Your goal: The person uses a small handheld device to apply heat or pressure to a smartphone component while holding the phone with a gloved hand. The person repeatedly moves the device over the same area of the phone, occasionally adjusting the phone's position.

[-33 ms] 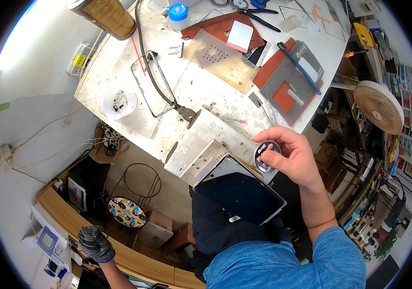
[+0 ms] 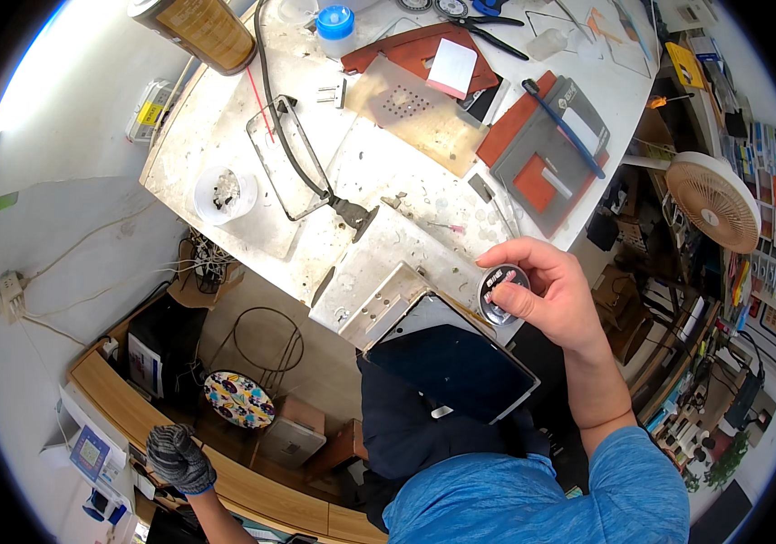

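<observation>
My right hand (image 2: pixel 542 295) grips a small round spool (image 2: pixel 499 299) with a black label, its thumb pressed on the face. The spool is beside the near right corner of a stained metal box. Against that box rests a tablet (image 2: pixel 454 355) with a dark glass screen, its near end sticking out past the box over my lap. Far off at the lower left, my left hand (image 2: pixel 180 459) wears a grey knitted glove and is closed in a fist. Whatever its fingers hold, if anything, is hidden.
The metal box (image 2: pixel 388 249) has a black cable on its far end. On the white worktable (image 2: pixel 179 159) are a white cup (image 2: pixel 225 195), a wire frame, a large can (image 2: pixel 202 36), a grey mat (image 2: pixel 556 145) and pliers (image 2: pixel 497 36). A patterned stool (image 2: pixel 239 399) stands below left.
</observation>
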Demonstrator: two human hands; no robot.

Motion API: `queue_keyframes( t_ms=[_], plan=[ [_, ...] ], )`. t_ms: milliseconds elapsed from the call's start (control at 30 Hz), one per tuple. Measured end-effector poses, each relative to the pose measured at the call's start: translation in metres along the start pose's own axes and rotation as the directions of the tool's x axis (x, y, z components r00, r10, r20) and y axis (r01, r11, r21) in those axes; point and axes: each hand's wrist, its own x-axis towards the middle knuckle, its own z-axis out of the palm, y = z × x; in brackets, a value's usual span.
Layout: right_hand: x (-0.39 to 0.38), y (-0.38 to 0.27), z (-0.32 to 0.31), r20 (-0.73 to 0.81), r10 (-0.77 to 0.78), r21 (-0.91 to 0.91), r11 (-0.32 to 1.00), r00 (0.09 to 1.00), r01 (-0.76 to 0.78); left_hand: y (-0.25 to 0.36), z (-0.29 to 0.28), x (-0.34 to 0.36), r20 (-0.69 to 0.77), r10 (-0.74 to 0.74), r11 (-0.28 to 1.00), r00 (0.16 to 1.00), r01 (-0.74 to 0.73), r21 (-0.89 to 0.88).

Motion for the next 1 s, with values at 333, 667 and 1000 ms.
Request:
queue_keyframes(
  t_ms=[333, 667, 1000],
  plan=[
    [0.001, -0.003, 0.0, 0.006, 0.009, 0.006, 1.0, 1.0, -0.009, -0.021, 0.008, 0.0, 0.023, 0.035, 0.999, 0.999, -0.035, 0.004],
    [0.003, -0.004, 0.002, -0.001, -0.007, 0.028, 1.0, 1.0, 0.007, -0.042, 0.014, -0.003, -0.007, 0.032, 0.998, 0.999, -0.032, -0.06],
    [0.006, 0.002, 0.0, -0.018, -0.019, 0.007, 1.0, 1.0, 0.019, -0.018, -0.004, 0.018, 0.66, -0.119, 0.889, 0.742, 0.375, -0.262]
  ],
)
